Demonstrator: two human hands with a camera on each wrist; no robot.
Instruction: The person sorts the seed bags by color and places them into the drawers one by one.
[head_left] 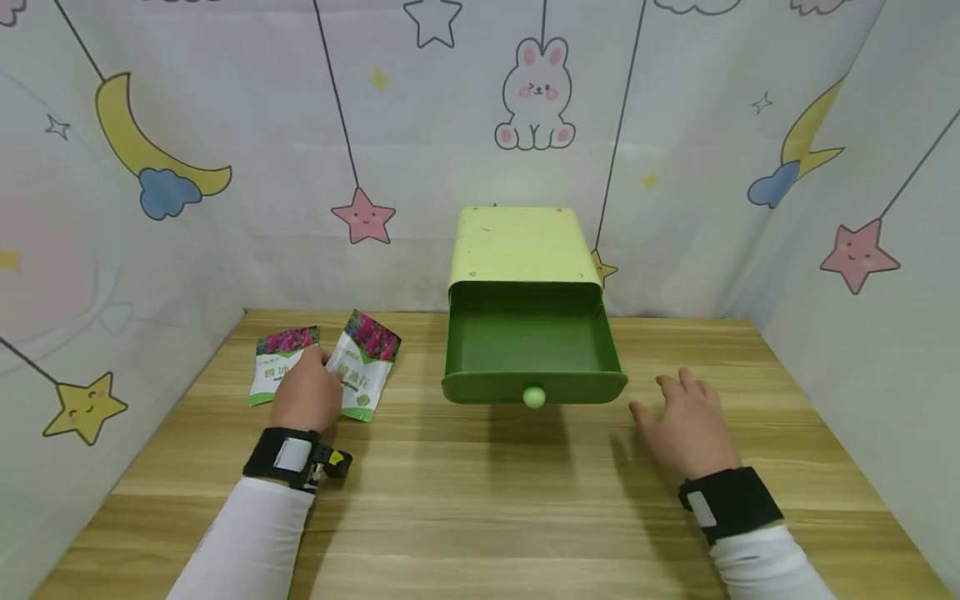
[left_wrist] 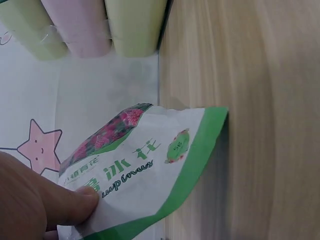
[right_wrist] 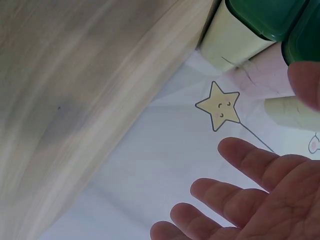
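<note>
My left hand (head_left: 306,393) pinches a white and green seed packet (head_left: 366,368) by its left edge, thumb on its face. In the left wrist view the held packet (left_wrist: 145,172) tilts above the wooden surface, with a pink flower picture on it. A second, similar packet (head_left: 272,373) lies at the left, partly hidden behind the left hand. My right hand (head_left: 692,429) hovers to the right of the drawer, fingers spread and holding nothing. Between the hands, a green drawer (head_left: 525,387) with a round knob is pulled out of a pale yellow cabinet (head_left: 521,242); its visible inside is bare.
The cabinet stands near the back edge of the wooden table (head_left: 450,517). In the left wrist view it has yellow and pink sections (left_wrist: 82,30). A white cloth backdrop (head_left: 435,125) with printed stars, moons and a rabbit rises at the back and sides.
</note>
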